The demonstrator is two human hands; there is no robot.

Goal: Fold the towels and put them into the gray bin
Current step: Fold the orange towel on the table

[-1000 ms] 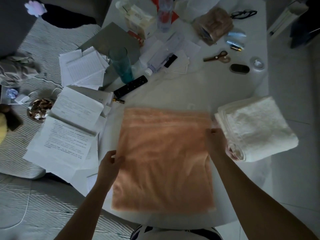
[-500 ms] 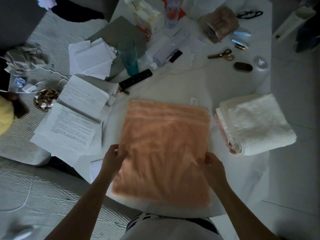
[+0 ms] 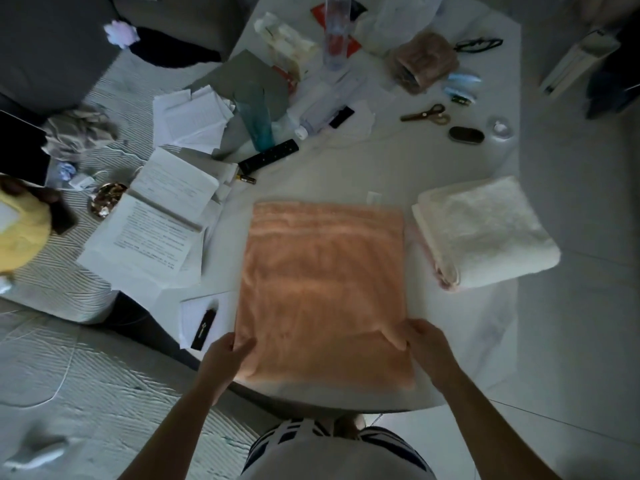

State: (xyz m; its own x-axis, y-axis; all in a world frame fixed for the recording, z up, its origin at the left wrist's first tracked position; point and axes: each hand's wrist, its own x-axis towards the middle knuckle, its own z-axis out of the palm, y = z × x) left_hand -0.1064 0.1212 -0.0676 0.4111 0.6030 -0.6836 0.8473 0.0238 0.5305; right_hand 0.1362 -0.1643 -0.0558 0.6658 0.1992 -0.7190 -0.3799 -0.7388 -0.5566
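I have the orange towel (image 3: 323, 289) spread flat in front of me on the white surface (image 3: 398, 161), and both my hands grip it near its close end. My left hand (image 3: 227, 355) pinches the left edge, thumb on top of the cloth and fingers curled under it. My right hand (image 3: 424, 344) holds the right edge in the same way, thumb lying on the towel and the fingers wrapped round the border; a small ridge of cloth rises just beside that thumb. The two hands are well apart, one at each side of the towel. The far end of the towel shows a few woven bands running across it. Just to the right of it lies a folded white towel (image 3: 485, 233), thick and stacked in layers, close to the orange one but not touching it. To the left are sheets of printed paper (image 3: 156, 230), some overlapping, and a small white sheet with a dark flat thing on it sits just beside my left hand. Farther off I see a black remote (image 3: 268, 156), a blue-green glass (image 3: 258, 123), scissors (image 3: 427, 114) and a pair of glasses (image 3: 479, 44). I cannot see a gray bin here.
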